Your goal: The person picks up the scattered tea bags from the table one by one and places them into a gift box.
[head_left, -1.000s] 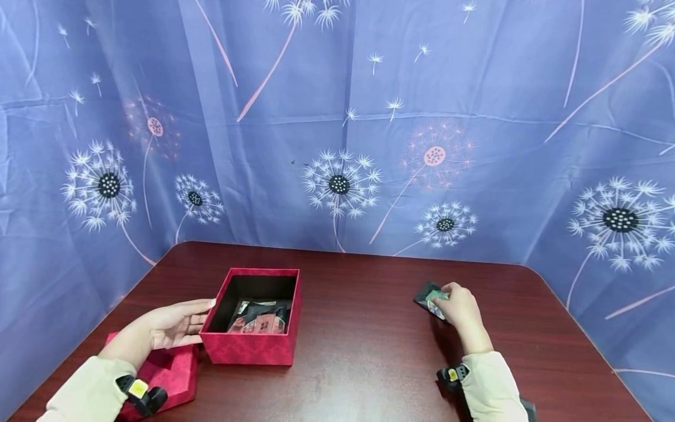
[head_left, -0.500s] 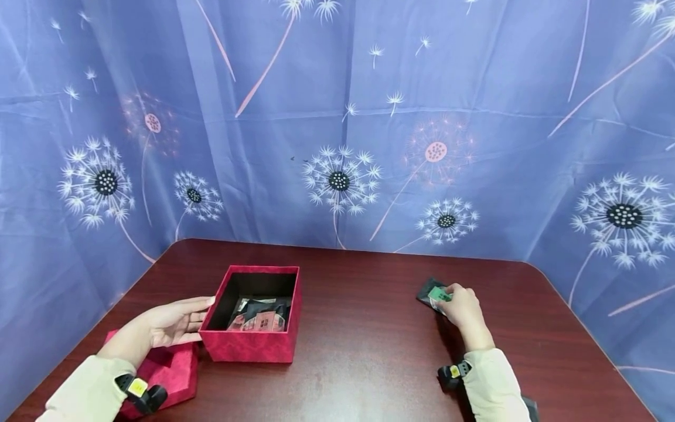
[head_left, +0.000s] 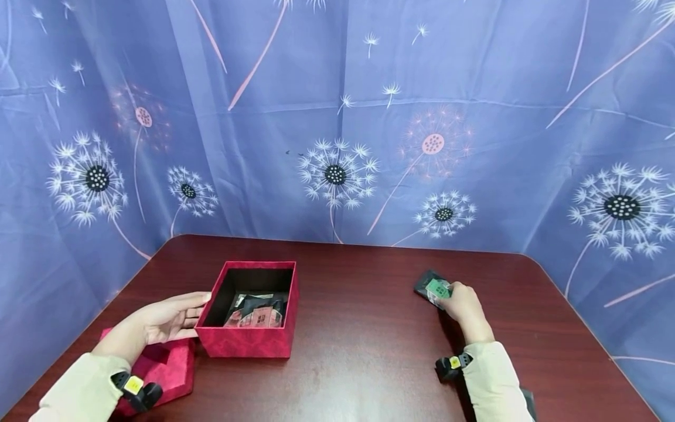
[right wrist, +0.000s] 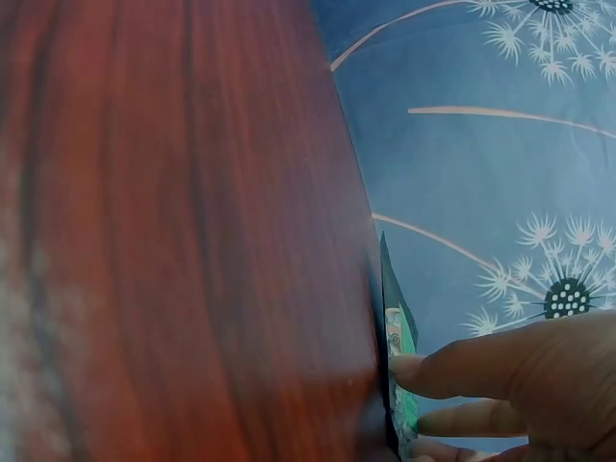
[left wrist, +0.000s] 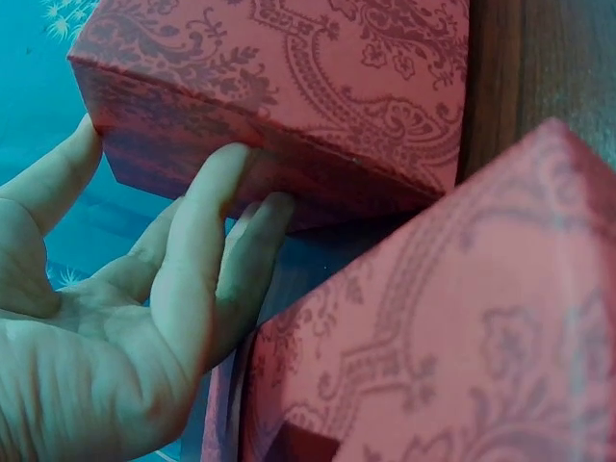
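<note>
My left hand rests against the left side of an open red box, fingers fairly straight and touching its wall. In the left wrist view the fingertips meet the patterned side of the box. Inside the box lie several black packets with pinkish-red labels. Off to the right, my right hand pinches the near right edge of a small black packet with a green label, low over the table. The right wrist view shows this packet edge-on, thumb and fingers at it.
The red box lid lies at the front left, partly under the left forearm. A dark object shows beside the right sleeve at the front edge. Behind the brown table hangs a blue dandelion-print curtain.
The whole head view shifts slightly upward. The right hand keeps hold of the packet, and its fingers now cover less of the green label. The left hand stays against the box.
</note>
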Demonstrator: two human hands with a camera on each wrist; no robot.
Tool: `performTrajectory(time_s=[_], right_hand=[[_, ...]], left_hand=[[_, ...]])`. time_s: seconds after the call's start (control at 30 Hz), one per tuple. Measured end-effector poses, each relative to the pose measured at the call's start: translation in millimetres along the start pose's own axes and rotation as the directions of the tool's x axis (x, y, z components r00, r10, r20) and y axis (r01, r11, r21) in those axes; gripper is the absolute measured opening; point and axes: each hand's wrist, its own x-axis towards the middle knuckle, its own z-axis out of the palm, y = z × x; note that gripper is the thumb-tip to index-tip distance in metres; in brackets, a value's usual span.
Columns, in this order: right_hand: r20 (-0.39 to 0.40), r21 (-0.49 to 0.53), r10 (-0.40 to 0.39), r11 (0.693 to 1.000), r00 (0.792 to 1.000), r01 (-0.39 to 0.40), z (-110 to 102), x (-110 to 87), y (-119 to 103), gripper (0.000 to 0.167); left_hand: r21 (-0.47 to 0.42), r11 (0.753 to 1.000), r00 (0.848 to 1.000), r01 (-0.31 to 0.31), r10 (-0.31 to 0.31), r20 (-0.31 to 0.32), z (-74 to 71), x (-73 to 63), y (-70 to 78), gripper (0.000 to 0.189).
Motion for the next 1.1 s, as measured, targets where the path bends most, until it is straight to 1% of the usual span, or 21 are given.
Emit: performTrajectory(time_s=[0.13,0.2,0.27,0.37,0.43,0.6,0.7,0.83,0.9,1.0,1.1], right_hand=[[0.028,-0.020,0.028,0.999,0.999,-0.028,-2.6,-2.8,-2.6,0.049],[0.031,-0.027,0.047,0.999,0.998,-0.046,-4.0,-4.4,-4.3,0.048],[0.025,-0.032,0.057,0.998,0.998,-0.056,-5.4,-6.1,-6.0,0.048],[0.021,-0.031,0.054,0.998,0.998,-0.053,-7.1,-7.8,-7.6,0.048],[0.021,-0.027,0.049,0.998,0.999,-0.048,-7.8,-7.9,-7.9,0.049],[0.033,-0.019,0.007,1.000,0.999,-0.006,-6.3,-3.0,-6.1,0.052],[0.047,0.001,0.000,1.000,0.999,0.000,-4.5,0.7,-4.5,0.056],[0.064,0.044,0.058,0.997,0.996,-0.061,-3.1,-0.1,-2.2,0.067],[0.073,0.042,0.091,0.995,0.993,-0.094,-2.7,-2.7,-1.2,0.073],[0.090,-0.003,0.122,0.993,0.989,-0.122,-2.4,-7.3,-2.4,0.077],[0.100,-0.061,0.124,0.991,0.987,-0.118,-3.1,-9.9,-7.5,0.072]], left_hand=[[0.025,1.000,1.000,-0.018,0.019,-0.017,1.9,-4.4,0.9,0.018],[0.046,0.999,0.998,-0.021,0.024,-0.056,3.8,-5.5,2.4,0.021],[0.076,0.997,0.994,-0.022,0.030,-0.110,5.7,-5.8,4.2,0.035],[0.116,0.993,0.984,-0.021,0.041,-0.173,8.0,-5.6,7.6,0.057],[0.131,0.991,0.982,-0.024,0.048,-0.184,8.2,-5.3,9.9,0.064],[0.126,0.991,0.980,-0.039,0.062,-0.187,8.6,-6.8,16.5,0.065],[0.136,0.990,0.975,-0.046,0.075,-0.211,11.3,-7.8,20.6,0.066],[0.145,0.989,0.966,-0.043,0.079,-0.248,17.2,-5.4,23.5,0.067],[0.153,0.987,0.963,-0.042,0.081,-0.257,19.9,-3.7,22.9,0.067],[0.166,0.986,0.957,-0.036,0.082,-0.279,23.6,-2.7,20.7,0.066],[0.171,0.985,0.951,-0.030,0.081,-0.299,25.6,-4.1,17.4,0.066]])
